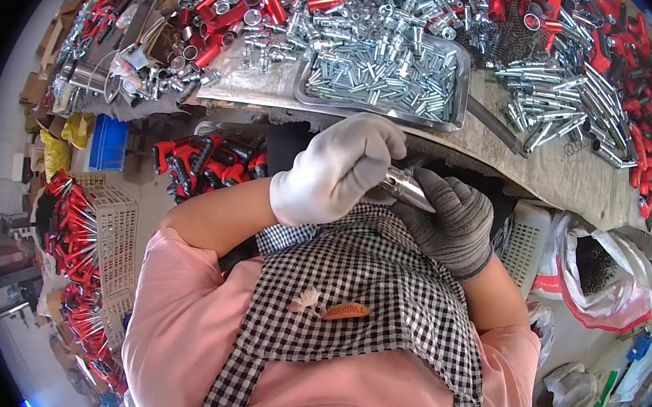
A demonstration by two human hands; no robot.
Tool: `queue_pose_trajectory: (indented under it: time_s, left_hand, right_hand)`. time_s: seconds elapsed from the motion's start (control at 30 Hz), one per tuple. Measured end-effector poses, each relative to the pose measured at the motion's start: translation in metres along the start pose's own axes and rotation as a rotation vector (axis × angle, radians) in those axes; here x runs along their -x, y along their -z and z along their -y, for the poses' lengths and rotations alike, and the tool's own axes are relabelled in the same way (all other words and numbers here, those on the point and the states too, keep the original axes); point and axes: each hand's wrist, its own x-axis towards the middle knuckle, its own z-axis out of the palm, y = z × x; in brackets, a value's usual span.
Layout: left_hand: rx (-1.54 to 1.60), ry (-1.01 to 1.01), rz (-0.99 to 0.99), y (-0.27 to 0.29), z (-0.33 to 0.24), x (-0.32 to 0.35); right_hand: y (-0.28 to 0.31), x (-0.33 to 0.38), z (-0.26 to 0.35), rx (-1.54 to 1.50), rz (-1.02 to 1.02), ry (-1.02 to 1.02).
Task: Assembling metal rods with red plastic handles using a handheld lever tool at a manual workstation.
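Observation:
My left hand (pixel 337 172), in a white glove, has its fingers curled closed around the left end of a shiny metal tube (pixel 407 189). The tube has cut-outs near that end and lies tilted in front of my apron. My right hand (pixel 453 224), in a grey striped glove, is closed on the tube's other end, its thumb and fingers along the side. The parts of the tube under the fingers are hidden. Just beyond my hands, a metal tray (pixel 463 79) full of small silvery pins stands at the bench's near edge.
The bench (pixel 556 175) carries heaps of red sleeves (pixel 276 9) and, at right, slotted metal tubes (pixel 544 99). Red and black tool parts (pixel 208 162) sit below the bench. Crates (pixel 111 238) stand at left; an open white sack (pixel 606 270) is at right.

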Motion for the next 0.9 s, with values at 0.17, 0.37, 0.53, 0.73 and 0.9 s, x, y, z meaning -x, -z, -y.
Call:
queue_pose_trajectory:
  time_s: [0.17, 0.37, 0.53, 0.73, 0.9]
  left_hand:
    - [-0.409, -0.205, 0.148, 0.011, 0.000, 0.005]
    - [-0.586, -0.013, 0.457, 0.015, -0.028, -0.004]
    - [-0.055, 0.566, 0.603, 0.033, -0.018, -0.023]
    - [-0.215, 0.461, 0.428, 0.028, -0.022, -0.009]
    - [-0.165, 0.179, 0.485, 0.030, -0.007, -0.004]
  right_hand:
    - [-0.002, -0.004, 0.001, 0.019, -0.030, 0.004]
    - [-0.012, 0.001, -0.003, 0.093, -0.068, 0.138]
    - [-0.015, 0.001, 0.004, 0.054, -0.063, 0.187]
    - [-0.016, -0.003, -0.007, -0.212, -0.001, 0.042]
    - [0.007, -0.014, -0.011, -0.373, 0.536, -0.062]
